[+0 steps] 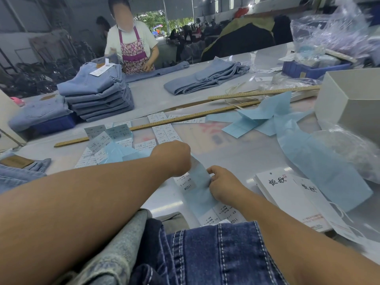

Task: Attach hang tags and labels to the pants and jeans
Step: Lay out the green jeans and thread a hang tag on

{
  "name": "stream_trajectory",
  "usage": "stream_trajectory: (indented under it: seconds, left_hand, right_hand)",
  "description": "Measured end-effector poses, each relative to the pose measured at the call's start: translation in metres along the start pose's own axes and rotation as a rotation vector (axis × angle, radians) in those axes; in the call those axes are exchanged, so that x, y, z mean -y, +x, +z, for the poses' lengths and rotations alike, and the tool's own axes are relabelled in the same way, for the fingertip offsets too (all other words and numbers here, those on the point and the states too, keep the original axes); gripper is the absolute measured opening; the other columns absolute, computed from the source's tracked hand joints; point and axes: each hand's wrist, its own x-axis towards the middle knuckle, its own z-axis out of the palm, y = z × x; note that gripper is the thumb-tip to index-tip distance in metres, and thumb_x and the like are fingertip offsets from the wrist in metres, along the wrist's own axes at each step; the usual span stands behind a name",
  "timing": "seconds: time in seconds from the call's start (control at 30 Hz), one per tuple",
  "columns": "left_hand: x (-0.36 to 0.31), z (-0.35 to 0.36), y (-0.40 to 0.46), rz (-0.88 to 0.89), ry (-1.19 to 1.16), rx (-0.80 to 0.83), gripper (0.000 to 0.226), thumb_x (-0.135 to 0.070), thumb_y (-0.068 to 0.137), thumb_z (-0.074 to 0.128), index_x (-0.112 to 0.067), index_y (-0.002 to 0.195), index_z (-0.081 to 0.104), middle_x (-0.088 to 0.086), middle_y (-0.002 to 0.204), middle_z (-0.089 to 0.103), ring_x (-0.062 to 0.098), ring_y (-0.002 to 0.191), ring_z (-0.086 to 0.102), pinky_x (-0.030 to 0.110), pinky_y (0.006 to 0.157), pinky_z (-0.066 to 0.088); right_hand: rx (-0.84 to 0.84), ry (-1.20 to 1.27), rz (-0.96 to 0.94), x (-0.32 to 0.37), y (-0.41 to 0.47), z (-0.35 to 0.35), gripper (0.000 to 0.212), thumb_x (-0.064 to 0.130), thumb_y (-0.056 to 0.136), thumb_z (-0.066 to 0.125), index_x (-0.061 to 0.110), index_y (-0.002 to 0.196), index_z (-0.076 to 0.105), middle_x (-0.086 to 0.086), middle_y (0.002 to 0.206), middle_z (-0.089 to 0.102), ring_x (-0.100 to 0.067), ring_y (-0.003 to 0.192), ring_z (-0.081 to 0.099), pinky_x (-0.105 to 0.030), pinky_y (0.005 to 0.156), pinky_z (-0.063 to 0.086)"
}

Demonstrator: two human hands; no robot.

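Hands at a strip of printed labels on pale blue backing, near the table's front edge.

My left hand (174, 159) was curled over the far end of the label strip (197, 190), and my right hand (223, 185) pinched its right edge with bent fingers. White hang tags (285, 194) lay just right of the strip on the white table (236, 153); dark jeans (216, 254) lay nearest me. Far left stood folded light jeans (98, 93), and loose label sheets (164, 132) lay beside a wooden ruler (156, 124).

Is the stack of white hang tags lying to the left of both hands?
No, the stack of white hang tags lies on the table right of the right hand.
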Motion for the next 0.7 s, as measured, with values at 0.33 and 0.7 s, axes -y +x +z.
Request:
stream_trajectory:
  seconds: [0.33, 0.7]
  left_hand:
    - [0.003, -0.010, -0.003, -0.048, 0.013, -0.157, 0.014, -0.007, 0.089, 0.042, -0.019, 0.092, 0.049, 0.002, 0.088, 0.052, 0.025, 0.080, 0.053, 0.032, 0.061, 0.038]
    - [-0.014, -0.020, -0.011, 0.257, -0.055, -0.319, 0.011, -0.018, 0.101, 0.041, -0.022, 0.100, 0.051, 0.000, 0.077, 0.054, 0.016, 0.062, 0.049, 0.029, 0.050, 0.040]
  right_hand:
    - [-0.034, -0.168, -0.049, 0.002, -0.004, 0.002, 0.035, -0.003, 0.085, 0.037, 0.008, 0.110, 0.060, -0.006, 0.097, 0.060, -0.016, 0.073, 0.051, -0.022, 0.053, 0.036]
    - [-0.306, 0.111, -0.079, -0.002, -0.017, -0.021, 0.026, 0.008, 0.089, 0.054, 0.017, 0.111, 0.065, 0.002, 0.104, 0.063, -0.014, 0.094, 0.057, -0.024, 0.078, 0.041]
